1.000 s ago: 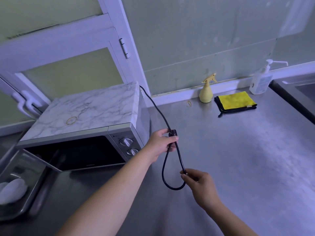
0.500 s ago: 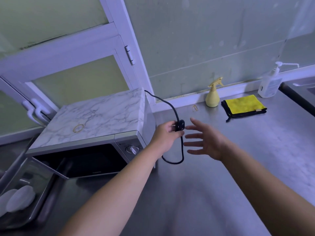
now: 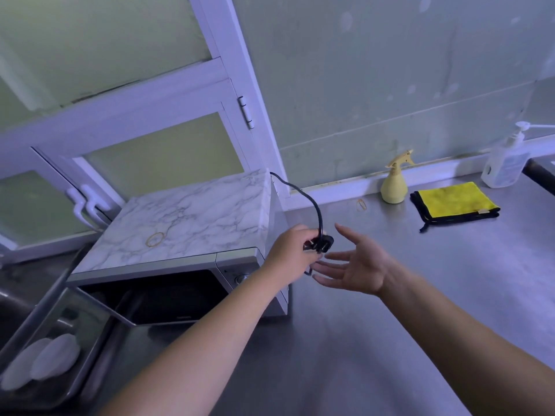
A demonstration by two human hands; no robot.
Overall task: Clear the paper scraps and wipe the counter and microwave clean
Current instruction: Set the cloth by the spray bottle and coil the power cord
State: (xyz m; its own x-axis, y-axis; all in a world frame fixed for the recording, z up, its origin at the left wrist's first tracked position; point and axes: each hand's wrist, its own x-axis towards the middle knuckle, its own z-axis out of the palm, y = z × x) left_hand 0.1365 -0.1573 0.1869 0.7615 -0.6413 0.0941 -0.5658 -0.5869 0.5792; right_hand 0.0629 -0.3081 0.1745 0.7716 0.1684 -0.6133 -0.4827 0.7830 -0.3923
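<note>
The left hand is gripping the plug beside the microwave, which is standing near the back edge of the tabletop, while the right hand is hovering with fingers wide and empty; a slackening grip is likely risking the plug swinging into the microwave.

The left part of the counter is being taken up by the microwave. The space along its right side is being crossed by the cord, whose plug is being gripped in the air by the left hand. The gap just right of that is being filled by the spread right hand. The back edge is being crowded by the spray bottle, rubber band, cloth and pump bottle. The broad near and right stretch is being left free. The near-left corner is being blocked by a tray.
</note>
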